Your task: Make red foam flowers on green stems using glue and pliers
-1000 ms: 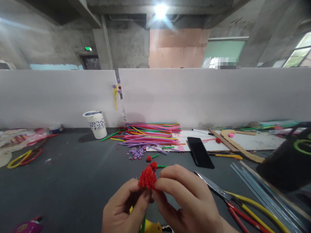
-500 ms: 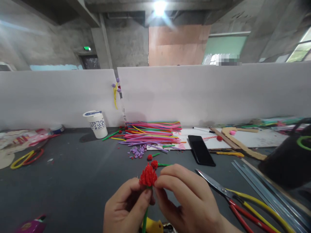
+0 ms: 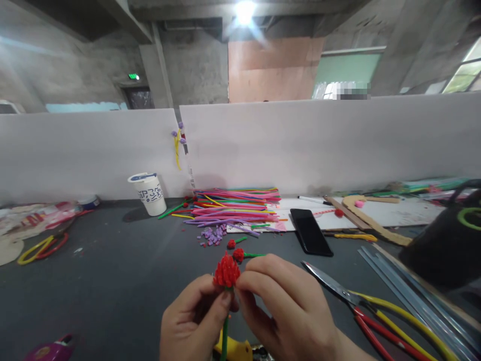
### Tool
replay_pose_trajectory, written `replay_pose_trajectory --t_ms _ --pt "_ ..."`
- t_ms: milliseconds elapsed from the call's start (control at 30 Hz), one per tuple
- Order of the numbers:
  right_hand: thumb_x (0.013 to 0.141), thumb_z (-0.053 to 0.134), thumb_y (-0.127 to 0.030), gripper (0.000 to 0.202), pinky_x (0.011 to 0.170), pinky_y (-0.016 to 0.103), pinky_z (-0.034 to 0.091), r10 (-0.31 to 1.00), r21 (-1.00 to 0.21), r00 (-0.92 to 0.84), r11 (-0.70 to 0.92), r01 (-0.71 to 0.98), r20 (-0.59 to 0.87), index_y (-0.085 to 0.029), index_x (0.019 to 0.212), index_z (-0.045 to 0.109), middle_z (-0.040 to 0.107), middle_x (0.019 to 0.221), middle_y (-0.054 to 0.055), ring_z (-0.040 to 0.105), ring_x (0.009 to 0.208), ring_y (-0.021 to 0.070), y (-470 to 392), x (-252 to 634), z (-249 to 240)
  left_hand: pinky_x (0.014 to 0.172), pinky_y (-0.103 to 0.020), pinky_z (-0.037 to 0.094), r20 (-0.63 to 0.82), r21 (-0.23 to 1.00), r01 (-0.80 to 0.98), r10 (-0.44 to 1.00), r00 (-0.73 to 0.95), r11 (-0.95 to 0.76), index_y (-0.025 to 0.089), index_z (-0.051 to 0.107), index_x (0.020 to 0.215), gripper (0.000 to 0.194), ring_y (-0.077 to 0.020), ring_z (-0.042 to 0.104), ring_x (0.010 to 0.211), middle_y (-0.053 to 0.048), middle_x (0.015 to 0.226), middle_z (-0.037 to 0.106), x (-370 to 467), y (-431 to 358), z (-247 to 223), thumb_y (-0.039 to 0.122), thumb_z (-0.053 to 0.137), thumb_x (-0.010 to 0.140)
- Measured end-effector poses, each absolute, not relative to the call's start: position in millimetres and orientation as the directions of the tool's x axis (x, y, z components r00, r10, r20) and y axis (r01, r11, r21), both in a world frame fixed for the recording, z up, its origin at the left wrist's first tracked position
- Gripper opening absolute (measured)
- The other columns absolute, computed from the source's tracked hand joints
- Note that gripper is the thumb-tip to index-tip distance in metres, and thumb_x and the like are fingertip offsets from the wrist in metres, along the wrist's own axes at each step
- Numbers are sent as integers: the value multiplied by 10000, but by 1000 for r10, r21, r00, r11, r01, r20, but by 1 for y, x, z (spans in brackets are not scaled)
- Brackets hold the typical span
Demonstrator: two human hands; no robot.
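In the head view, both wrists run off the bottom edge, and the lower end of the green stem (image 3: 224, 337) is cut off there too, passing in front of a yellow object (image 3: 236, 351) that is too hidden to make out. The left hand (image 3: 191, 321) is closed around the stem just under the red flower head (image 3: 226, 272), thumb and fingers pinching it; the right hand (image 3: 285, 311) pinches the flower's right side with its fingertips. The flower is held above the near edge of the dark table (image 3: 112, 281), its long axis nearly upright, head pointing up and away toward the white partition (image 3: 300, 145). Two smaller red buds (image 3: 235, 250) lie on the table just beyond it, scissors (image 3: 338, 291) to the right. Compared with half a second ago the flower sits slightly lower and left; both pinches are unchanged.
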State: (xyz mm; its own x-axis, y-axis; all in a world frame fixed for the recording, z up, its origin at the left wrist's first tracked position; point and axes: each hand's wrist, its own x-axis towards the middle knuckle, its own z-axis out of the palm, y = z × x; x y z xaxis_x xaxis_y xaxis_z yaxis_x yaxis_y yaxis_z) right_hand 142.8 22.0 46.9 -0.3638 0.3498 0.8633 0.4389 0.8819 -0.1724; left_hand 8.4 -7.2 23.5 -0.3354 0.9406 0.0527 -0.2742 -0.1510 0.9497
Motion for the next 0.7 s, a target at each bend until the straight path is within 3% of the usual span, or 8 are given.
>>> replay_pose_trajectory --t_ms 133,267,400,700 --pt "834 555 -66 150 602 228 519 446 -324 -332 874 363 831 -188 913 592 657 800 42 608 691 135 21 145 53 344 -114 285 -146 887 -460 969 -197 40 160 701 644 313 -8 367 314 40 495 623 2 -2 19 401 888 577" --pt "830 534 -61 165 553 207 495 472 -359 -309 862 358 826 -196 900 598 630 780 22 584 643 120 26 144 55 336 -80 263 -201 817 -565 974 -102 110 143 630 584 350 29 295 286 65 438 576 1 1 18 387 880 606" --pt "850 541 -55 161 582 221 509 471 -346 -329 862 371 819 -190 907 609 648 804 37 599 668 131 31 140 48 331 -67 253 -211 818 -557 976 -53 147 149 614 537 353 19 274 280 117 309 377 2 1 19 378 860 643" --pt "859 540 -65 137 595 230 505 492 -357 -320 845 398 810 -179 831 610 639 758 35 593 662 137 29 139 44 316 -61 233 -229 863 -486 964 -134 137 148 619 612 366 19 368 273 108 370 472 7 -3 22 386 895 585"
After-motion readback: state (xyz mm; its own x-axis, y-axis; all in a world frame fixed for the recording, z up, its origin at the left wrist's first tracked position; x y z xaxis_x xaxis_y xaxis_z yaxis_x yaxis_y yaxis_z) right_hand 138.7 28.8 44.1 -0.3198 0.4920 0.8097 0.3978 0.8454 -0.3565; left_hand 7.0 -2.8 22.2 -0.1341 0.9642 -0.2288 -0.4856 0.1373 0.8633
